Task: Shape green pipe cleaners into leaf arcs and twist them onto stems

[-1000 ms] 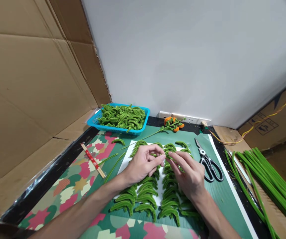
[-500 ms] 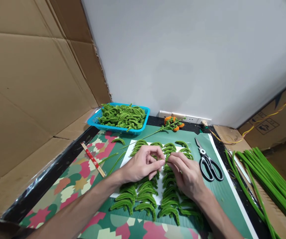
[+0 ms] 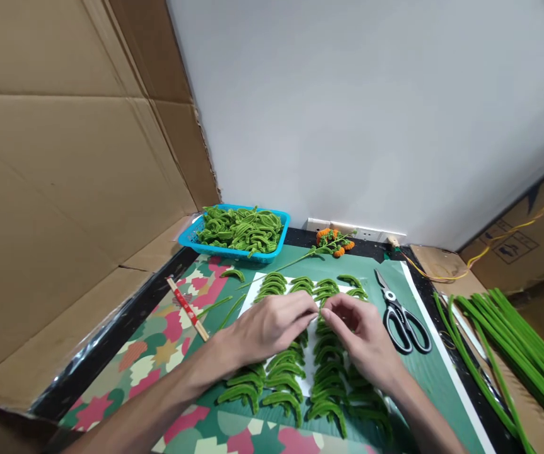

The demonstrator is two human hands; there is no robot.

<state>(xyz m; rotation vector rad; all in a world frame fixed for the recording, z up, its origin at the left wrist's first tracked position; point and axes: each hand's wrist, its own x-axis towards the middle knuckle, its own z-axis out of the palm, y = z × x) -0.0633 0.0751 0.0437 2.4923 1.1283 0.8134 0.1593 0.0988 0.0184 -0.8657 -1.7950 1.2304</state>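
My left hand (image 3: 276, 320) and my right hand (image 3: 364, 329) meet fingertip to fingertip over the middle of a white sheet (image 3: 307, 364). Both are closed in a pinch on a small piece of green pipe cleaner (image 3: 319, 309), mostly hidden by the fingers. Beneath them, bent fuzzy green pipe-cleaner leaves (image 3: 282, 382) lie in several columns on the sheet and beyond its near edge. One single leaf (image 3: 232, 275) lies apart, past the sheet's far left corner.
A blue basket (image 3: 265, 256) heaped with green pieces stands at the back left. Right of the hands lie black-handled scissors (image 3: 397, 318). Long green pipe cleaners (image 3: 522, 353) lie far right. Wrapped chopsticks (image 3: 187, 309) lie left, and an orange flower stem (image 3: 331, 243) at the back.
The left hand has rolled so its back faces up, and the right thumb and fingers have turned, still pinching at the same spot. The whole view has shifted slightly.
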